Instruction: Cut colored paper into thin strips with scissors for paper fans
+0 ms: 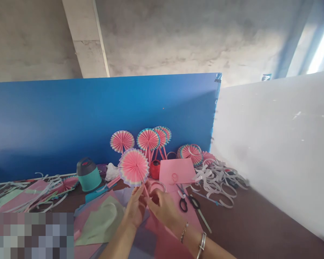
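Observation:
A round pleated pink paper fan (134,167) with a pale edge is held up near the middle of the view. My left hand (137,205) is closed round its pink stick just below the disc. My right hand (160,204), with bracelets at the wrist, pinches the same stick slightly lower. Behind them several finished fans (148,139) stand upright against the blue panel. A red spool (154,169) is just right of the held fan, beside a pink sheet (177,170). Black-handled scissors (183,205) lie right of my right hand.
A teal and grey device (89,175) stands at the left. Green paper (101,223) and pink sheets cover the front. White paper strips (217,180) are heaped at the right, more strips at the far left. A blue panel (97,111) and white panel (275,144) bound the brown table (248,223).

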The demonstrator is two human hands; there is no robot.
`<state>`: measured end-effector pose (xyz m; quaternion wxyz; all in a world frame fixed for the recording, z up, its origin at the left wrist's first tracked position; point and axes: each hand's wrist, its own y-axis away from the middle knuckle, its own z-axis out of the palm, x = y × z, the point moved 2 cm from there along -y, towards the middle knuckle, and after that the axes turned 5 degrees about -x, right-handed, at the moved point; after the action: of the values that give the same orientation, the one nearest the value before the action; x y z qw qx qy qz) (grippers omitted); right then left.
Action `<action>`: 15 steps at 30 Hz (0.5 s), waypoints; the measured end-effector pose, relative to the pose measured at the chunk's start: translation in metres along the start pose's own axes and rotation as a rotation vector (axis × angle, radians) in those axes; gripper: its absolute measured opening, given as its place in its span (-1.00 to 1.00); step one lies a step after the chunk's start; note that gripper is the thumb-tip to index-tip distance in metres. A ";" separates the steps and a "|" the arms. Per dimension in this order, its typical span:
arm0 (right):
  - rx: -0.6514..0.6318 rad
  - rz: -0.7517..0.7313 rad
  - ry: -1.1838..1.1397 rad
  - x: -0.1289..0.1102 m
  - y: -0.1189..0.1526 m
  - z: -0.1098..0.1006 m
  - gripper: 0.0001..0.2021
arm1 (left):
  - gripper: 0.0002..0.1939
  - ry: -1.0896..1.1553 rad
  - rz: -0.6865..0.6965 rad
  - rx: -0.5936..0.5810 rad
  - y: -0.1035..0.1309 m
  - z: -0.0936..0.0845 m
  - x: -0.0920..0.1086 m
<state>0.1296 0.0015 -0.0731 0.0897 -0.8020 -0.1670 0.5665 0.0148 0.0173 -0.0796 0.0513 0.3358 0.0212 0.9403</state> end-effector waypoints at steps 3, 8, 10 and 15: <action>0.000 -0.018 0.011 -0.002 0.001 0.001 -0.80 | -0.80 -0.028 0.004 -0.013 -0.001 -0.002 -0.003; -0.002 -0.059 -0.124 -0.011 -0.001 -0.001 -0.78 | -0.80 -0.141 0.038 -0.137 0.001 0.005 -0.005; 0.045 -0.043 -0.107 -0.013 -0.003 -0.002 -0.76 | -0.80 -0.208 0.059 -0.184 0.001 0.007 -0.005; 0.094 -0.015 -0.047 -0.011 -0.006 -0.005 -0.75 | -0.76 -0.326 0.089 -0.158 -0.001 0.002 -0.004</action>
<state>0.1297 0.0032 -0.0604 0.1276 -0.7821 -0.1481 0.5917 0.0194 0.0179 -0.0804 0.0386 0.4792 -0.0761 0.8735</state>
